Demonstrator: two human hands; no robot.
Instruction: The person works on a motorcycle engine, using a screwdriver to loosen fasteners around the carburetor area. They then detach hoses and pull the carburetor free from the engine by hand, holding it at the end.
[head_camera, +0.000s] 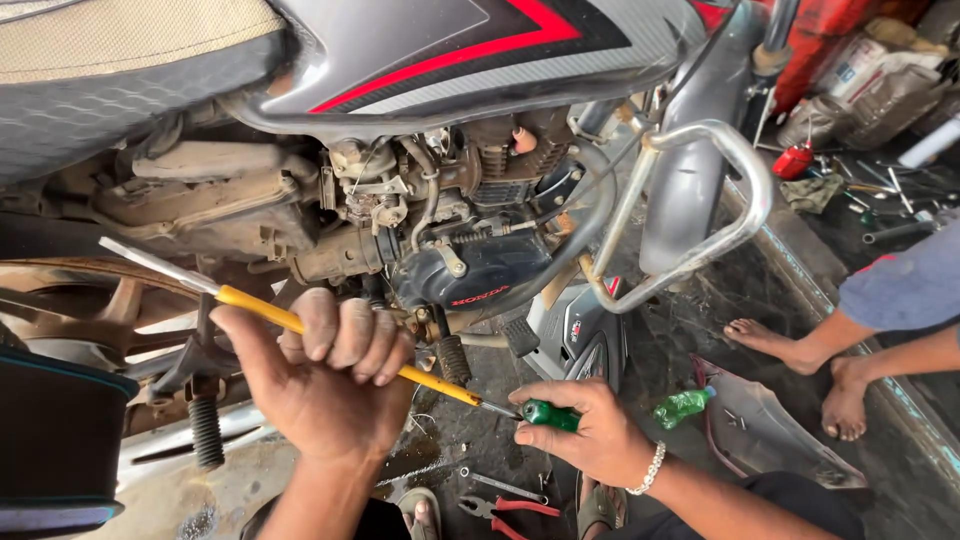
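1. Grey bodywork with red stripes is seen along the top, belonging to a motorcycle (470, 40); its dirty engine (450, 230) is exposed at the centre.
2. A chromed crash bar (730, 190) is bent around the right side of the engine, beside the grey front fork.
3. A rear wheel (60, 300) is partly shown at the left edge, behind the footrest.
4. Two bare feet (810, 365) of another person are planted on the dark floor at the right, well apart from the hands.
5. The left hand (320, 380) is closed tight around a long yellow-handled tool (300, 325), whose metal shaft is pointed up to the left.
6. The right hand (590, 430), with a pearl bracelet on the wrist, is clamped on a green-handled screwdriver (548, 414); its handle is met by the lower tip of the yellow tool just below the engine.
7. A black footrest (205, 430) with a ribbed rubber sleeve hangs just left of the left hand.
8. A green plastic bottle (683, 405) is lying on the floor just right of the right hand.
9. Red-handled pliers (510, 508) and a small wrench (495, 484) are left on the floor between the two forearms.
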